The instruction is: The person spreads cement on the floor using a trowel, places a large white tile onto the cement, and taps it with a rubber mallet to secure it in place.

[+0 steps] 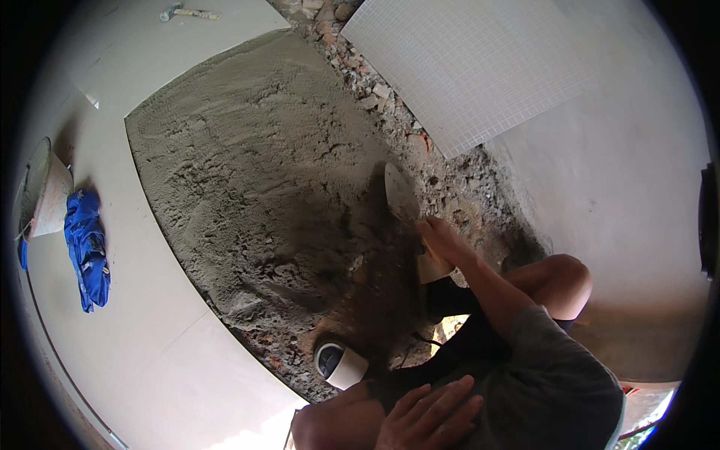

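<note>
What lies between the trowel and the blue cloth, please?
In the head view, a wide bed of grey mortar fills most of the stretch from the trowel leftward, then a strip of pale floor tile reaches the blue cloth.

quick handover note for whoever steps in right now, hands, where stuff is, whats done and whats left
Right hand grips a trowel, blade on the mortar bed.
Left hand rests open on the knee, holding nothing.
Mortar covers most of the gap between the laid floor tiles, its surface rough, not levelled. Rubble shows along the right edge, uncovered.
A pipe opening sits at the near edge. A spare tile lies face down at upper right; a hammer lies at the top, a blue cloth at the left.
</note>
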`<state>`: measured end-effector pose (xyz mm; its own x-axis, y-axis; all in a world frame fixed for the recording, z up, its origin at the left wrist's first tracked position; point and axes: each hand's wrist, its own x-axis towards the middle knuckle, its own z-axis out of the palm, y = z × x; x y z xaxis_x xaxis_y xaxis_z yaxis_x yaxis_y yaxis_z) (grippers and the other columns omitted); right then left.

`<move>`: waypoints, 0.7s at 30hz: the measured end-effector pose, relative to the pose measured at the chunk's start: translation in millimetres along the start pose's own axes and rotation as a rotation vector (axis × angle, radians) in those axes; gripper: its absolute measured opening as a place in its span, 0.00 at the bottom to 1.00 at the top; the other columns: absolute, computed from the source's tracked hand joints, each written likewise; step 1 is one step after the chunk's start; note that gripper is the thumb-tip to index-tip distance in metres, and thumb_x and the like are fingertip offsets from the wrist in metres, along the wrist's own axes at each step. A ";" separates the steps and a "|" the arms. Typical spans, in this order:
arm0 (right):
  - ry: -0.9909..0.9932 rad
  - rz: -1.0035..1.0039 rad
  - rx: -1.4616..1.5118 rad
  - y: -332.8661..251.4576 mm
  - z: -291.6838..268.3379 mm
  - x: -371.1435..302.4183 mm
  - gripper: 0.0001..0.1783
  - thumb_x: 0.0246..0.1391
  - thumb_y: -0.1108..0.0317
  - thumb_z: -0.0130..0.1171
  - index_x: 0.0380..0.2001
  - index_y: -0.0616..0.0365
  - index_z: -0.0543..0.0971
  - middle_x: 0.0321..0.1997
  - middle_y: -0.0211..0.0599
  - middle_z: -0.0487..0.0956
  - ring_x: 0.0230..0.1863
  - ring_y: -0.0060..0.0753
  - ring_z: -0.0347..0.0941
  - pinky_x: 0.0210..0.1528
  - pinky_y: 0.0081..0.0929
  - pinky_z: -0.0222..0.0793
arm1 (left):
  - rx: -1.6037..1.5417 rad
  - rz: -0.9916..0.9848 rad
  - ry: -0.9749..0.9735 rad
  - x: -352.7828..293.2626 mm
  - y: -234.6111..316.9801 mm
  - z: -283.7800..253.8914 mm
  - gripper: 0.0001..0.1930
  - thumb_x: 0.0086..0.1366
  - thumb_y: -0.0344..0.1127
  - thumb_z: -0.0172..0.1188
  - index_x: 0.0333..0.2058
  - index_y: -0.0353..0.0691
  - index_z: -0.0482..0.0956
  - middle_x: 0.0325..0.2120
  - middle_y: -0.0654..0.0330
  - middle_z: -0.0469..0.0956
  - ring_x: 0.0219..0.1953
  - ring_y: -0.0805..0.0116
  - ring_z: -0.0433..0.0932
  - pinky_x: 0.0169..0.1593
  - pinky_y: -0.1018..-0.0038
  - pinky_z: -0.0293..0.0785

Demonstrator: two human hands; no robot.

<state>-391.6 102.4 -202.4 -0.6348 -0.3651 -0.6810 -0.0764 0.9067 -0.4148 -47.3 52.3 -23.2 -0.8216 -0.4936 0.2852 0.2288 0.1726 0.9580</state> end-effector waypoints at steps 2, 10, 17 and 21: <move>-0.065 -0.073 0.092 -40.9 12.6 15.0 0.27 0.63 0.48 0.48 0.49 0.64 0.70 0.26 0.37 0.73 0.21 0.31 0.74 0.21 0.34 0.71 | 0.010 0.002 0.017 -0.3 0.2 0.3 0.27 0.52 0.30 0.67 0.53 0.42 0.72 0.55 0.48 0.73 0.50 0.54 0.78 0.54 0.58 0.71; -0.398 -0.257 -0.227 -90.1 54.4 7.8 0.26 0.66 0.48 0.44 0.53 0.60 0.69 0.29 0.42 0.75 0.25 0.38 0.77 0.29 0.41 0.74 | 0.028 -0.049 -0.003 0.6 6.5 -4.3 0.27 0.51 0.29 0.67 0.51 0.42 0.73 0.54 0.49 0.73 0.49 0.54 0.78 0.54 0.59 0.71; 0.060 -0.520 -0.854 -4.0 46.4 -40.2 0.22 0.64 0.51 0.46 0.54 0.51 0.69 0.35 0.49 0.77 0.39 0.54 0.78 0.42 0.47 0.74 | -0.012 -0.019 0.010 -0.6 0.6 -8.8 0.26 0.51 0.30 0.67 0.51 0.41 0.73 0.54 0.48 0.73 0.49 0.54 0.78 0.54 0.58 0.71; 0.233 -0.323 -0.821 19.8 22.6 -31.3 0.21 0.62 0.52 0.49 0.53 0.50 0.69 0.40 0.48 0.77 0.42 0.54 0.77 0.44 0.49 0.73 | -0.024 -0.017 0.020 -2.3 0.6 -10.7 0.25 0.52 0.30 0.66 0.51 0.41 0.73 0.55 0.48 0.73 0.50 0.54 0.78 0.54 0.58 0.71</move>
<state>-355.9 127.1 -202.9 -0.6198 -0.6562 -0.4305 -0.7441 0.6657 0.0566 -39.7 44.4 -23.0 -0.8147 -0.5135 0.2694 0.2280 0.1435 0.9630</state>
